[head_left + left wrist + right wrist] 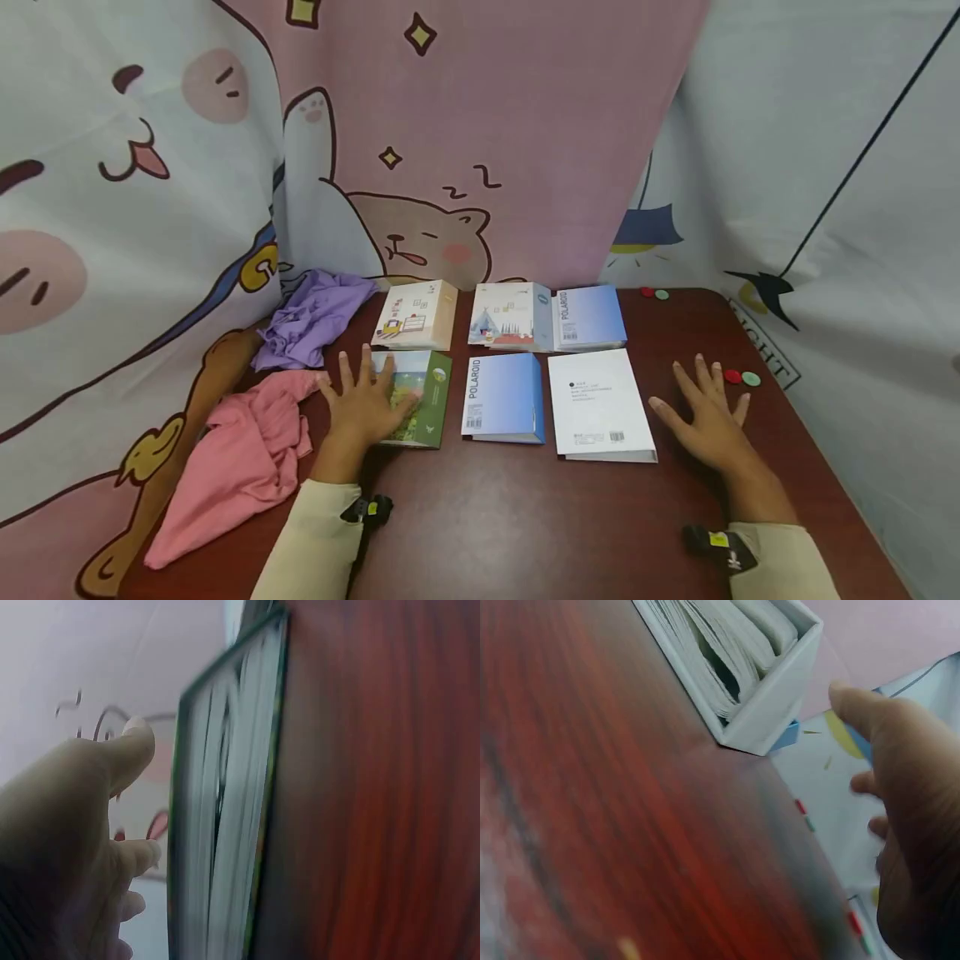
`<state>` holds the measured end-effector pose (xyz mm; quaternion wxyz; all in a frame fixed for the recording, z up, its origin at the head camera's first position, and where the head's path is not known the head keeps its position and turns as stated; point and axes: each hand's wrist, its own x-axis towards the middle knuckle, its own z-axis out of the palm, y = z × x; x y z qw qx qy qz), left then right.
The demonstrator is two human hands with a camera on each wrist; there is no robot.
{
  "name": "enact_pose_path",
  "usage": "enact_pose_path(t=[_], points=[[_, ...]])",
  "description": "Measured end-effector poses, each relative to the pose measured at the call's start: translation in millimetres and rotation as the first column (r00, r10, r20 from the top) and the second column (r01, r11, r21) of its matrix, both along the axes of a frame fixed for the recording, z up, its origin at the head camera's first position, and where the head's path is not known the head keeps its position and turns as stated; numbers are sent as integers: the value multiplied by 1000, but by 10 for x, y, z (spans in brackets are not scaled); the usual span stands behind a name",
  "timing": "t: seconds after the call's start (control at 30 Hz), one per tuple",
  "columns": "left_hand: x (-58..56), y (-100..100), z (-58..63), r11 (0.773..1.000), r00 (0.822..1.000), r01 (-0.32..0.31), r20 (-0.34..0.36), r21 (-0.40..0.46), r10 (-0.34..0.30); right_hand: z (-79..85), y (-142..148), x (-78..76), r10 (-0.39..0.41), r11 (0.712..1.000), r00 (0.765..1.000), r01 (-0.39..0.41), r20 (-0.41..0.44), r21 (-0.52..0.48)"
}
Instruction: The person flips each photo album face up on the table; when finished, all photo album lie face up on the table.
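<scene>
My left hand (363, 412) is spread over the green photo album (436, 400) at the left of the front row, hiding part of its cover. In the left wrist view the thumb and fingers (133, 754) lie straight above the album's cover, with the page edges (225, 795) facing the camera. To the right of the white album (600, 400), my right hand (708, 417) has its fingers spread. Between the right thumb and that album is a gap, and nothing is in this hand. The white album's thick pages (727, 652) show in the right wrist view.
A blue POLAROID album (501, 396) lies mid front row. Behind are a cream album (412, 315), a tent-print album (510, 315) and another blue album (591, 317). Purple cloth (315, 317) and pink cloth (240, 458) lie left. Red and green discs (750, 379) sit near the right edge.
</scene>
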<state>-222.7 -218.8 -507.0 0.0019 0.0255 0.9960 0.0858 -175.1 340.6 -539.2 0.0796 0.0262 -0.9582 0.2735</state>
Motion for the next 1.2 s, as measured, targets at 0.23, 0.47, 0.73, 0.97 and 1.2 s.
enact_pose_path(t=[0.23, 0.47, 0.73, 0.97, 1.2], points=[[3, 402, 45, 991, 992, 101, -71, -85, -107, -98, -33, -215, 129, 969, 990, -138, -57, -206], [31, 907, 178, 964, 963, 252, -80, -86, -258, -83, -29, -437, 161, 926, 984, -178, -76, -334], [129, 1543, 226, 912, 912, 402, -54, -77, -407, -130, -18, -551, 182, 921, 982, -189, -55, -340], [219, 2016, 210, 857, 854, 514, -72, -36, -515, -139, 20, -638, 188, 919, 981, -195, -53, -344], [323, 2367, 150, 823, 817, 562, -99, -84, -568, -118, 61, -725, 213, 934, 977, -205, -5, -294]])
